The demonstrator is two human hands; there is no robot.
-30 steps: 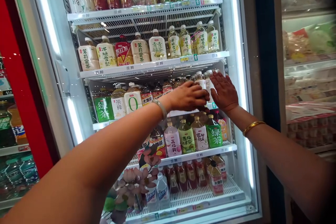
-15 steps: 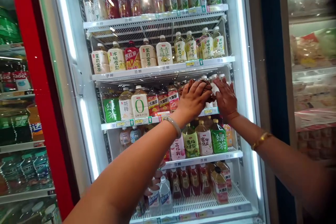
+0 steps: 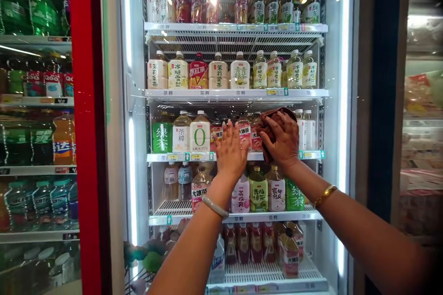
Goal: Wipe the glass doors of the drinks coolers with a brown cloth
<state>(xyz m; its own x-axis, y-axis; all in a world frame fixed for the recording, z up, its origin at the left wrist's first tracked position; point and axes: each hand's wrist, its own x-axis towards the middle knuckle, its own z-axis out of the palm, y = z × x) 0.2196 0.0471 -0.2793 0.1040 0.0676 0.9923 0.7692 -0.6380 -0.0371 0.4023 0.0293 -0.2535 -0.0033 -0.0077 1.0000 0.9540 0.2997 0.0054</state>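
Note:
Flat against the glass door [image 3: 238,103] of a lit drinks cooler lies my left hand [image 3: 231,145], its fingers spread and nothing in it. A pale bangle is on that wrist. My right hand [image 3: 282,140], with a gold bangle on its wrist, presses a crumpled brown cloth [image 3: 268,122] to the same glass, further right. Part of the cloth is hidden under the fingers. Behind the glass, a tea bottle with a green 0 [image 3: 200,133] and several red-labelled tea bottles [image 3: 244,131] stand on the middle shelf.
Shelves of bottled drinks [image 3: 240,71] fill the cooler, with bright light strips [image 3: 128,184] along both sides. A red frame [image 3: 86,124] divides it from another drinks cooler at left. Packaged goods [image 3: 424,97] show at the right. Reflections cross the glass low down.
The cloth has passed from under my left hand to my right hand. My left hand now lies bare on the glass, further left of it. The view has straightened and shifted left.

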